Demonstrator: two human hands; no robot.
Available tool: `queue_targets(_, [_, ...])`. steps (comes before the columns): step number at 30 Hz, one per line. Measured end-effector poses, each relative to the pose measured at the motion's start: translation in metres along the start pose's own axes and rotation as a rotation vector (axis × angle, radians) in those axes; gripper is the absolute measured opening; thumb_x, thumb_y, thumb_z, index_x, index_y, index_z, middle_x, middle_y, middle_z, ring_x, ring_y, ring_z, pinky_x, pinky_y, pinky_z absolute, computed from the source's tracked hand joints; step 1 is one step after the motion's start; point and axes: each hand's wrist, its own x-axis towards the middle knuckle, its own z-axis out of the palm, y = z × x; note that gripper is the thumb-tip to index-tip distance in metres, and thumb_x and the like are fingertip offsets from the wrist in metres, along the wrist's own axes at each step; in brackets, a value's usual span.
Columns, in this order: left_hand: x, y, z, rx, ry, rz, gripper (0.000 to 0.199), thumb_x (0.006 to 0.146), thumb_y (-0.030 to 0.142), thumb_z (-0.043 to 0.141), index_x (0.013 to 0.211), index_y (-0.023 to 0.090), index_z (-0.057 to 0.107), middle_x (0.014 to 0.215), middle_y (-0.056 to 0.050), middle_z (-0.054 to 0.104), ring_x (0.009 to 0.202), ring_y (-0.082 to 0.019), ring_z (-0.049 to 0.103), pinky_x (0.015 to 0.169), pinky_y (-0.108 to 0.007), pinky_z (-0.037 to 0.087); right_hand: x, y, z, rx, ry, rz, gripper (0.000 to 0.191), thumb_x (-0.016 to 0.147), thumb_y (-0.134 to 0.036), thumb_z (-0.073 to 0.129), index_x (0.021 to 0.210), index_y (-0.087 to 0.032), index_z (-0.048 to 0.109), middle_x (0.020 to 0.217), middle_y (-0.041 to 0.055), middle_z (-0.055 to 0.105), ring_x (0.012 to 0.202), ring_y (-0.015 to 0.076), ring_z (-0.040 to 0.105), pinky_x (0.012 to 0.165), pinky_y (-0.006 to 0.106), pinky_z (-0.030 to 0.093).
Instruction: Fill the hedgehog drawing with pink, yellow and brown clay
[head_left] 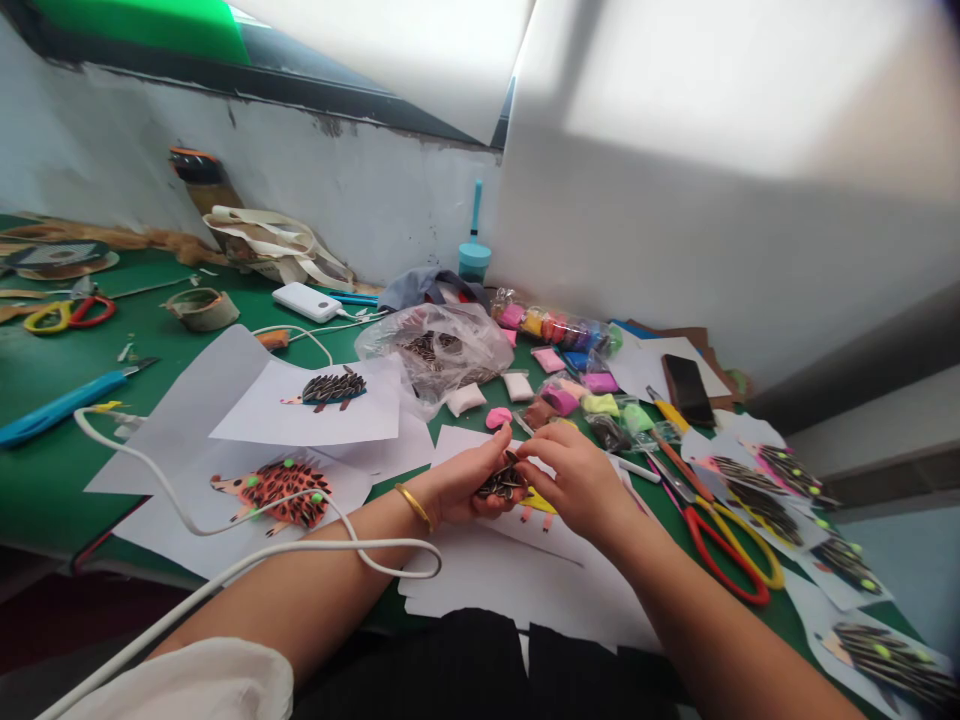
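Note:
My left hand (476, 480) is cupped and holds a small heap of striped sunflower seeds (502, 482). The fingers of my right hand (566, 475) pinch at a seed over the heap. Beneath both hands lies white paper (517, 580) with a yellow clay shape (538, 502) on it, partly hidden by my right hand; pink bits show at its lower edge. Just beyond my left hand is a pink clay lump (498, 417). An open plastic bag of seeds (439, 350) sits farther back.
Finished hedgehog pictures lie left (281, 495) and right (780, 500). Scissors (724, 545) and a phone (688, 388) are at the right, clay packets (555, 395) at the centre back. A white cable (300, 548) crosses over my left forearm. A blue knife (67, 405) lies far left.

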Motion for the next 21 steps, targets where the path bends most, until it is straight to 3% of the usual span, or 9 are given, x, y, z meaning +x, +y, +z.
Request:
queue_targets(4, [0.0005, 0.0008, -0.0005, -0.074, 0.017, 0.004, 0.054, 0.086, 0.070, 0.048, 0.083, 0.016, 0.053, 0.066, -0.001, 0.055, 0.038, -0.002, 0.036, 0.036, -0.012, 0.013, -0.0018, -0.0036, -0.0015, -0.005, 0.019, -0.022, 0.008, 0.090, -0.021, 0.061, 0.091, -0.022, 0.069, 0.087, 0.0059, 0.063, 0.084, 0.0205, 0.057, 0.076, 0.034, 0.047])
queue_targets(8, [0.0012, 0.0014, -0.0004, -0.064, 0.026, 0.019, 0.048, 0.089, 0.065, 0.046, 0.082, 0.018, 0.051, 0.064, 0.000, 0.055, 0.037, -0.003, 0.035, 0.035, -0.011, 0.013, -0.0045, -0.0052, -0.0027, 0.018, -0.044, -0.076, 0.012, 0.089, -0.019, 0.061, 0.090, -0.023, 0.072, 0.083, 0.0048, 0.059, 0.078, 0.0181, 0.055, 0.070, 0.030, 0.046])
queue_targets(18, [0.0014, -0.0018, 0.0007, 0.034, -0.024, 0.036, 0.054, 0.090, 0.069, 0.040, 0.083, 0.017, 0.053, 0.062, -0.001, 0.056, 0.035, -0.004, 0.038, 0.034, -0.013, 0.015, -0.0059, -0.0016, -0.0014, -0.038, -0.123, -0.136, 0.014, 0.091, -0.021, 0.060, 0.091, -0.022, 0.074, 0.082, 0.0052, 0.059, 0.078, 0.0179, 0.053, 0.070, 0.031, 0.042])
queue_targets(21, [0.0031, -0.0052, 0.0014, 0.108, -0.027, 0.027, 0.062, 0.089, 0.073, 0.038, 0.079, 0.014, 0.055, 0.061, -0.004, 0.058, 0.035, -0.005, 0.039, 0.032, -0.015, 0.016, -0.0037, -0.0050, -0.0008, -0.120, -0.159, -0.180, 0.018, 0.090, -0.022, 0.062, 0.076, -0.021, 0.072, 0.076, 0.0044, 0.060, 0.074, 0.0172, 0.052, 0.068, 0.031, 0.039])
